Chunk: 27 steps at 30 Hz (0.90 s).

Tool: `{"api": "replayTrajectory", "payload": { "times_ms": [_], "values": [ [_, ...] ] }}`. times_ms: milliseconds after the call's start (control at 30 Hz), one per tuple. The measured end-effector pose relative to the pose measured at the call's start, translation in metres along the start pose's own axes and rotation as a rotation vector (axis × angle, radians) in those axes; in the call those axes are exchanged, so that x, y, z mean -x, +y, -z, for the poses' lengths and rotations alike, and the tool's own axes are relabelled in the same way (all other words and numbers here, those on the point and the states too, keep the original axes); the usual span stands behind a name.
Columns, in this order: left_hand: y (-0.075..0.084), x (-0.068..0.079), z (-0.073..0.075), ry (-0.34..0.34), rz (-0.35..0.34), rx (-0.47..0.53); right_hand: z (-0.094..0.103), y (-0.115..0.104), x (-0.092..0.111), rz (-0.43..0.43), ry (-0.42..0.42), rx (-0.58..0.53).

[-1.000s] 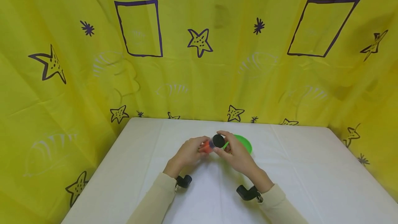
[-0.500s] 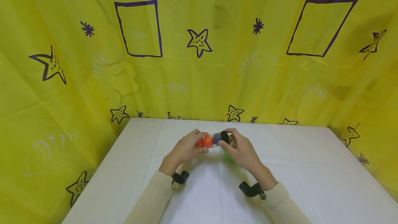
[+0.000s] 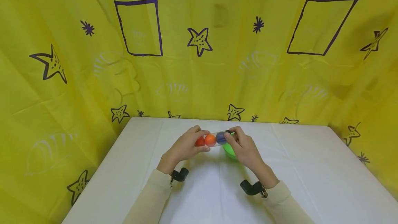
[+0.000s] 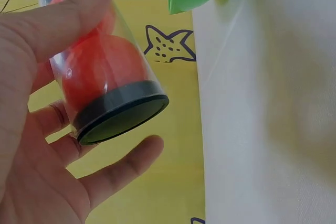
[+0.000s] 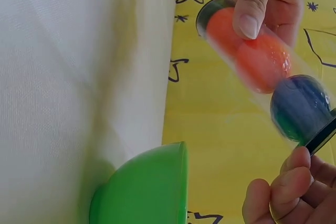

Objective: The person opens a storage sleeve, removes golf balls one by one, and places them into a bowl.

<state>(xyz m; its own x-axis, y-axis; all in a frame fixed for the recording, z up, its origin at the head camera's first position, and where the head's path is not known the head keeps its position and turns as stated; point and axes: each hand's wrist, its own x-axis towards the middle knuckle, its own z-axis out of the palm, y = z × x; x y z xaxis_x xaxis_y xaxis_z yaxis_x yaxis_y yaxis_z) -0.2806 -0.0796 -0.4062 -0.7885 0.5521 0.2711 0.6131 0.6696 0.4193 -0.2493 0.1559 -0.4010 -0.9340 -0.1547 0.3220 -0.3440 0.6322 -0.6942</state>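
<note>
A clear plastic tube [image 5: 247, 59] with black end caps is held up nearly level over the table, between both hands. Inside it sit two red-orange balls [image 3: 210, 140] and a dark blue ball [image 3: 221, 138]. My left hand [image 3: 185, 146] grips the tube's left end, thumb [image 4: 79, 17] along the wall near one black cap [image 4: 123, 114]. With thumb and fingers, my right hand [image 3: 247, 149] pinches the other end at its black cap [image 5: 321, 136]. Just below that end stands a green bowl [image 3: 229, 152], partly hidden by the right hand.
A white-covered table [image 3: 199, 196] extends under both arms. Behind it and along the sides hangs a yellow curtain [image 3: 230, 78] with stars and rectangles drawn on it. Each wrist wears a black camera mount [image 3: 251, 187].
The tube has swung from pointing its capped end towards the head camera to lying sideways. My hands have moved slightly apart and away from me, and the right hand now covers more of the bowl.
</note>
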Motion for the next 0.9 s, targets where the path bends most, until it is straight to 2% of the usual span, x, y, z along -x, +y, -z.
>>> {"api": "replayTrajectory", "payload": {
  "times_ms": [233, 467, 733, 900],
  "values": [
    [0.0001, -0.0009, 0.0004, 0.022, -0.007, 0.028, -0.0008, 0.0003, -0.0003, 0.009, 0.009, -0.008],
    [0.0017, -0.0022, -0.0010, 0.019, 0.042, 0.073, -0.0015, 0.0015, -0.0002, -0.009, -0.015, -0.009],
    [0.0032, -0.0021, -0.0010, 0.003, 0.061, 0.046, -0.0008, 0.0048, -0.0011, -0.002, -0.034, 0.007],
    [0.0026, -0.0021, -0.0015, 0.006, 0.042, 0.047, 0.0003, 0.0045, -0.0013, 0.003, -0.052, 0.001]
  ]
}}
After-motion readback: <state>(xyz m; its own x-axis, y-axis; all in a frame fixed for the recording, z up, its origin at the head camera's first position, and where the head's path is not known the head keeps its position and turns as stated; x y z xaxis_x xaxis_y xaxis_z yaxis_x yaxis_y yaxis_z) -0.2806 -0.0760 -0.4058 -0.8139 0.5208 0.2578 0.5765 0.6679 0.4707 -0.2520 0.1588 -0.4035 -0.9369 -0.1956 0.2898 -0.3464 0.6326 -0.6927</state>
